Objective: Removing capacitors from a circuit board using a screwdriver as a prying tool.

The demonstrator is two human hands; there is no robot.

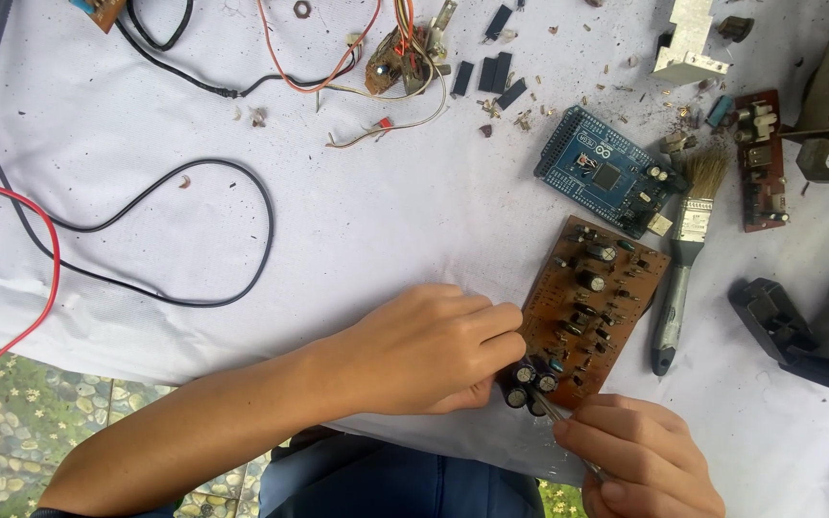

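While the left hand (424, 350) pins the near-left edge of the brown circuit board (592, 307) against the white-clothed worktop (386, 221), its grip is pressed together on that edge, fingertips just beside the cluster of dark capacitors (532, 382) at the board's near corner. Board lies flat, component side up, long axis running away from the grip toward the blue microcontroller board (604, 171) beyond it.

Handling judgement: board looks light and stiff, won't flex much, but populated side is fragile; leaded parts would likely bend if pressed. Best held by bare edges, as the left hand does, not by the parts.

Right hand (640, 460) sits just right of and nearer than that grip, fingers closed pinching a thin metal tool (554, 414), probably tweezers; tip touches or nearly touches the capacitors, can't tell which. Tool is slim and smooth, likely slippery.

Right of the board: paintbrush (685, 259), bristles pointing away. Far side: black and red leads (146, 230), loose black chips (496, 72).

No containers visible; small parts lie loose on the cloth.
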